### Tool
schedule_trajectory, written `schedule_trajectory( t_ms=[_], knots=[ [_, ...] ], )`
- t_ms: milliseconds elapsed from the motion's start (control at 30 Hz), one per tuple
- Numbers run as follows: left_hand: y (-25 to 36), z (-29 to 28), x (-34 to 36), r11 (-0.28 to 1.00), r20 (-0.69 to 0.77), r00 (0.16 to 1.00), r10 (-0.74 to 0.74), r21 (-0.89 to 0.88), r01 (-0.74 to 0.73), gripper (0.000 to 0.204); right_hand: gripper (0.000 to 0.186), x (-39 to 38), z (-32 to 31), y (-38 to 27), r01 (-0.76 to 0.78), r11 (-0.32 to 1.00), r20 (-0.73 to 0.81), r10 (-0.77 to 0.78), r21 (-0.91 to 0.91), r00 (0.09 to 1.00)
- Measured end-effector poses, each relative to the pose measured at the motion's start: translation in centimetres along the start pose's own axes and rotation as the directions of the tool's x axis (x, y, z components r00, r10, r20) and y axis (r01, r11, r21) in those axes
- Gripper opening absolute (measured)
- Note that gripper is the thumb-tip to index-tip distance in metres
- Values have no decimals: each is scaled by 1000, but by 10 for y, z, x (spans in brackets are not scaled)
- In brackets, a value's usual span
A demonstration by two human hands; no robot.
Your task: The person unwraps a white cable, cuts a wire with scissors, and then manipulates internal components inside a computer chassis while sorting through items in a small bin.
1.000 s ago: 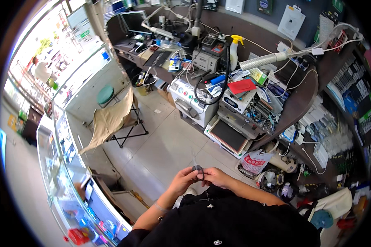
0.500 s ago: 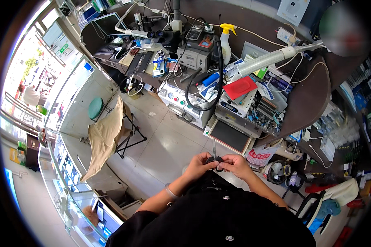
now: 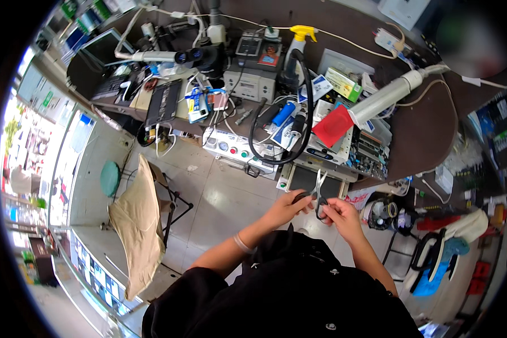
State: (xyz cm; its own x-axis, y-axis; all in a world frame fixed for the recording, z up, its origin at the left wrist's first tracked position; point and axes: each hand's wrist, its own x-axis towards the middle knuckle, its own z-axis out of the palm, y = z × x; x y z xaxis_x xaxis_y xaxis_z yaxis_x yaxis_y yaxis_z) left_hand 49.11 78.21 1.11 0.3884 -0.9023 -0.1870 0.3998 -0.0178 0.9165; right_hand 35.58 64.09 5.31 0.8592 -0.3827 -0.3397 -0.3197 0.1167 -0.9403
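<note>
A pair of black-handled scissors (image 3: 319,184) is held in front of my body, blades parted slightly and tips toward the workbench. My left hand (image 3: 289,208) is closed on one handle loop. The other loop sits in the fingers of my right hand (image 3: 342,217). Both hands are in the air over the floor, just on my side of a cabinet below the bench. No other thing shows between the blades.
The curved brown workbench (image 3: 422,143) carries a microscope (image 3: 194,55), a yellow-topped spray bottle (image 3: 298,48), a red flat piece (image 3: 333,125) and a black hose loop (image 3: 310,112). A folding chair with beige cloth (image 3: 135,217) stands left. Bins (image 3: 377,213) stand right.
The scissors have gone from closed to partly spread, and my hands have moved apart on the handles. They have shifted right and slightly up in the view, which has turned.
</note>
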Motion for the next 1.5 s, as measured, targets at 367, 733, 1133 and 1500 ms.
schedule_trajectory(
  t_ms=[367,733,1133,1500],
  knots=[
    [-20,163,67,997,437,898,-48,75,16,26,25,-114,-60,20,224,895,-557,33,386,830],
    [-161,447,23,947,838,446,-313,240,213,30,34,-359,-175,140,684,556,-841,52,472,538],
    [-229,666,61,760,702,292,-649,618,203,36,41,-547,-335,196,652,665,-919,142,364,368],
    [-359,989,149,702,676,247,-695,563,436,18,41,-728,-564,245,596,748,-954,276,291,119]
  ],
)
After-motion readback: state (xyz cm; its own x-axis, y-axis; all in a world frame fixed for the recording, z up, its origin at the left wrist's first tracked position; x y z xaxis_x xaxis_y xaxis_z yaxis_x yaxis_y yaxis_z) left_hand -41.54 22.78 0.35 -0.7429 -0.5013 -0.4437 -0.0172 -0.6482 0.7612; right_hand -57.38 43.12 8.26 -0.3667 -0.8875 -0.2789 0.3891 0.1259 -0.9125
